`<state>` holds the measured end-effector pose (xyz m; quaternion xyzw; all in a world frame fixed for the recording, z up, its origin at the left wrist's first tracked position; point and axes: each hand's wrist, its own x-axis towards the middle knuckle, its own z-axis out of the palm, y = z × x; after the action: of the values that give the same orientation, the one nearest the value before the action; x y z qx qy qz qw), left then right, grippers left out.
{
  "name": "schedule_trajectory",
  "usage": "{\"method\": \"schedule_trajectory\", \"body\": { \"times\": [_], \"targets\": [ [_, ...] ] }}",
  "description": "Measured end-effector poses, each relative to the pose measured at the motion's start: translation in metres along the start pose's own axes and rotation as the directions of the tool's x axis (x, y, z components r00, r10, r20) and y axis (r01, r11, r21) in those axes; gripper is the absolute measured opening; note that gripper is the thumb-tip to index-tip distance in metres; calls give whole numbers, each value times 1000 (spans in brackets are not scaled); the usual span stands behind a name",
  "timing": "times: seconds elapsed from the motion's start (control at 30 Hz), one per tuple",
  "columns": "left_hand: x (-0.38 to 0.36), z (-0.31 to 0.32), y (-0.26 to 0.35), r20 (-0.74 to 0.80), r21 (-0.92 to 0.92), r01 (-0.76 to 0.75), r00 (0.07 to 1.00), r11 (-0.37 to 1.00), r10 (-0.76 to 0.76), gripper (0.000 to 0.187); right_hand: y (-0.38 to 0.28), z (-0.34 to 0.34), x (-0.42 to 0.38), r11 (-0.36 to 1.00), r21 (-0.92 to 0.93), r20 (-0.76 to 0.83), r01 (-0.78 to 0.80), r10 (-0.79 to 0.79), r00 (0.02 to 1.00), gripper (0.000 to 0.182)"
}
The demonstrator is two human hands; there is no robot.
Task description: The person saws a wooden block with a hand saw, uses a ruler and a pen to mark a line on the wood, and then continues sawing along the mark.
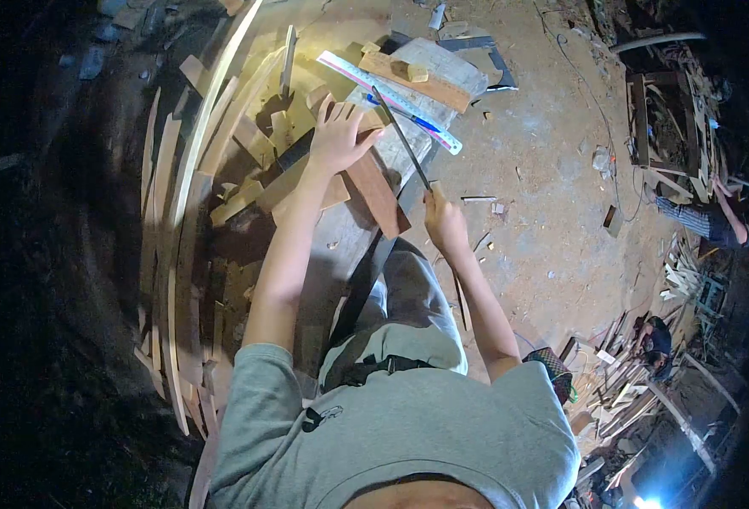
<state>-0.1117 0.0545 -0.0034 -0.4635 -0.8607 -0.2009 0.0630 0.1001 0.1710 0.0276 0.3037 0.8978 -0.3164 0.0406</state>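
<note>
My left hand [338,138] lies flat with fingers spread on a wooden block [372,120] at the bench edge. Under and beside it, a reddish-brown board [376,193] slants towards me. My right hand [446,222] is wrapped around the near end of a long, thin, dark tool [402,138], its kind unclear. The tool's far end reaches up past the block and overlaps a white ruler [345,69] in this view. A blue pen [423,124] lies along the ruler.
The worn workbench [455,61] carries a flat brown board [417,81] with a small wood block [417,73]. Long wood strips [173,229] stand at left. A wooden frame [664,123] is at far right, near another person [704,222]. Scrap wood [625,373] and a crouching person [656,343] are lower right.
</note>
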Motion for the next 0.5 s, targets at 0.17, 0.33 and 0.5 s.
{"method": "schedule_trajectory", "body": {
  "times": [0.17, 0.33, 0.5],
  "targets": [
    [0, 3, -4, 28, -23, 21, 999, 1000, -20, 52, 1, -13, 2, 984, -174, 24, 30, -26, 999, 22],
    [-1, 2, -4, 78, -34, 12, 997, 999, -9, 54, 0, -19, 1, 982, -183, 19, 44, -41, 999, 21],
    [0, -1, -4, 127, -18, 13, 992, 1000, -10, 56, -2, -13, -1, 994, -109, 35, 7, -3, 999, 23]
  ]
}}
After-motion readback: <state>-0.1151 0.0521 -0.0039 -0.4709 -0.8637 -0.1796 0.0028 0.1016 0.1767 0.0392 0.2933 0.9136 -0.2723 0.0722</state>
